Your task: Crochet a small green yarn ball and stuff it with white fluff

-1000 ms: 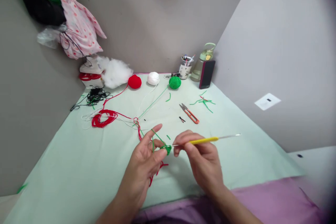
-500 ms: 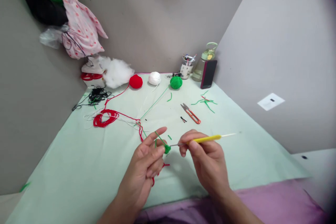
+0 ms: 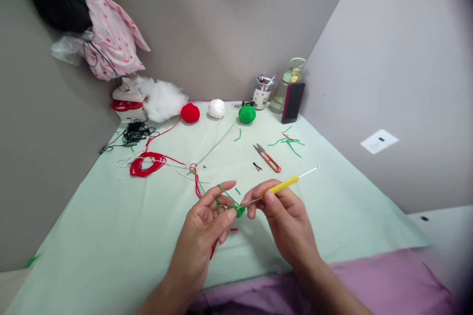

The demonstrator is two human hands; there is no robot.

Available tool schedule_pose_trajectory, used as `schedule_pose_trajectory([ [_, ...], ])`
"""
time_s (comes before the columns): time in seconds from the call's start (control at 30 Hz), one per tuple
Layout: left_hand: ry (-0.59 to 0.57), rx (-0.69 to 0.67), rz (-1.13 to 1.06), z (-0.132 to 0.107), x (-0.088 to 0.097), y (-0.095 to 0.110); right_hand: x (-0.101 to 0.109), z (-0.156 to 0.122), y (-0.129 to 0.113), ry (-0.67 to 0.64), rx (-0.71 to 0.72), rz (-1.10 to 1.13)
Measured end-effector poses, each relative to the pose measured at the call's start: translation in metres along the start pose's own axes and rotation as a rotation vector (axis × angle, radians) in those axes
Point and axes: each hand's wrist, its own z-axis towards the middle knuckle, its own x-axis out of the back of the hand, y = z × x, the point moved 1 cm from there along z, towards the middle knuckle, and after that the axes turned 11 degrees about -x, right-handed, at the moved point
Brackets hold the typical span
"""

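Observation:
My left hand [image 3: 209, 224] pinches a small green crochet piece [image 3: 240, 211] between thumb and fingers, with green yarn looped over its raised index finger. My right hand [image 3: 284, 216] is closed around a yellow-handled crochet hook [image 3: 284, 186]. One metal end of the hook meets the green piece, and the other end points up to the right. Green yarn runs from the green yarn ball [image 3: 247, 114] toward my left hand. Red yarn ends [image 3: 214, 248] show below my left hand; where they lead is hidden behind it.
Orange thread snips [image 3: 269, 158] lie beyond my right hand, near green yarn scraps [image 3: 290, 141]. A red yarn coil [image 3: 147, 164] and tangled black yarn [image 3: 136, 133] lie left. Red [image 3: 190, 113] and white yarn balls [image 3: 216, 108], a pen cup [image 3: 262, 93], a bottle [image 3: 281, 96] and a phone [image 3: 293, 103] stand behind.
My right hand has moved slightly left, closer to my left hand, and the hook has tilted with its outer end higher. The green piece has shifted a little to the right.

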Motion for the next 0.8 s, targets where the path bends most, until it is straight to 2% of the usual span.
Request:
schedule_pose_trajectory([
  [0.13,0.022,-0.040,0.070,-0.003,0.002,-0.002,0.001,-0.008,-0.003,-0.005,0.142,-0.272],
  [0.23,0.064,-0.079,0.101,-0.005,0.001,-0.006,0.001,-0.014,-0.001,-0.023,0.390,-0.564],
  [0.33,0.072,-0.075,0.038,-0.005,0.000,-0.009,0.000,-0.018,0.004,-0.037,0.640,-0.910],
  [0.4,0.029,-0.005,-0.072,-0.004,0.000,-0.009,0.000,-0.020,0.006,-0.018,0.696,-0.997],
  [0.5,-0.039,0.110,-0.221,0.000,0.000,-0.006,-0.001,-0.018,0.003,0.054,0.572,-0.747],
  [0.63,-0.010,0.048,-0.196,0.002,0.001,-0.003,-0.003,-0.009,-0.003,0.072,0.323,-0.305],
  [0.73,-0.015,-0.001,-0.087,0.000,-0.001,-0.004,-0.005,-0.004,-0.002,0.019,0.248,-0.270],
  [0.8,0.015,-0.012,-0.036,-0.002,-0.003,-0.005,-0.007,-0.006,-0.001,0.020,0.274,-0.349],
])
